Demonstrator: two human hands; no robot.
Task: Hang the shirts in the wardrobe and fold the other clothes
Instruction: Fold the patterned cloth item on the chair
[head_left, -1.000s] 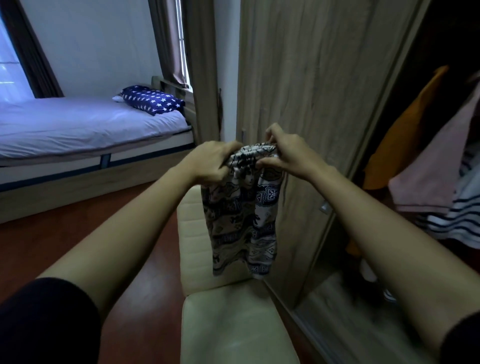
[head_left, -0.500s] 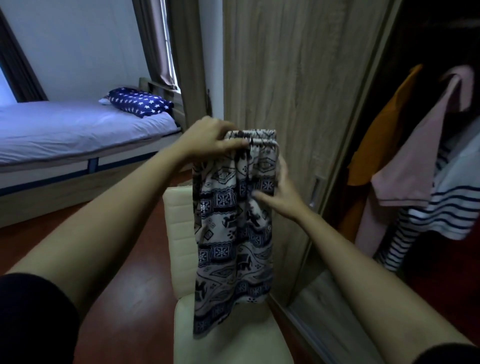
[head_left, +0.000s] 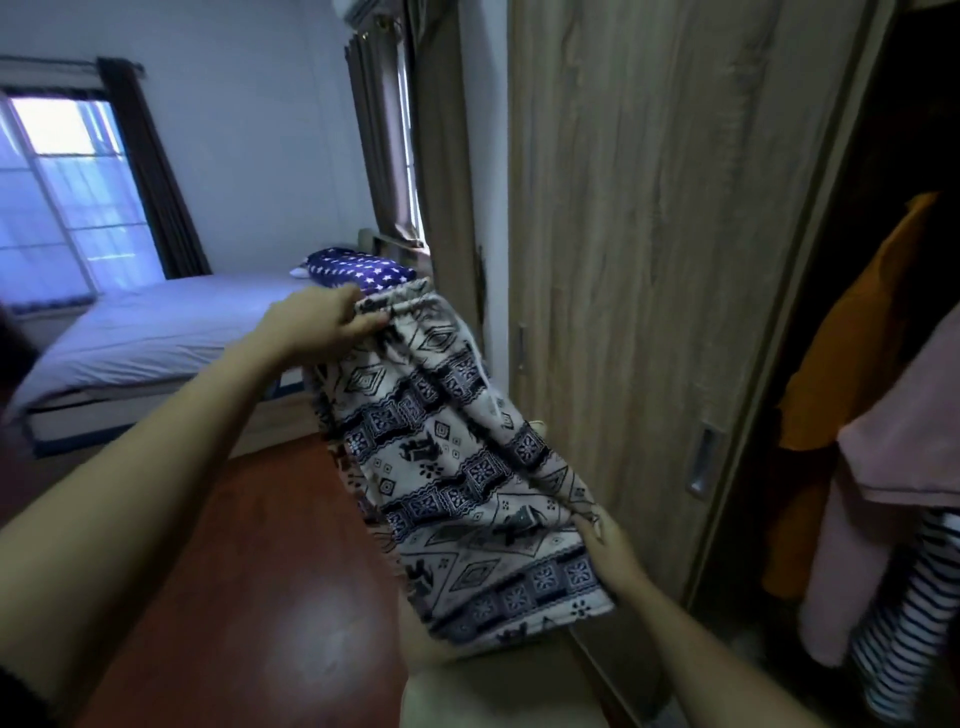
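Note:
A pair of white patterned shorts (head_left: 447, 457) with dark blue geometric bands is stretched out in the air in front of me. My left hand (head_left: 322, 325) pinches the waistband at the top left. Lower down on the right edge, my right hand (head_left: 605, 535) grips the fabric near the hem, its fingers partly hidden behind the cloth. In the open wardrobe (head_left: 649, 260) on the right hang an orange shirt (head_left: 857, 332), a pink shirt (head_left: 904, 447) and a striped shirt (head_left: 904, 623).
A cream padded stool (head_left: 483, 686) stands below the shorts on a red-brown floor (head_left: 249, 571). The wardrobe's wooden sliding door has a metal handle (head_left: 701, 460). A bed (head_left: 156, 332) with a starred blue pillow (head_left: 358, 267) sits at the back left, by a curtained window.
My right hand slid from the waistband down the shorts to near the hem and pulled it toward me, spreading the cloth at a slant. The view tilted upward.

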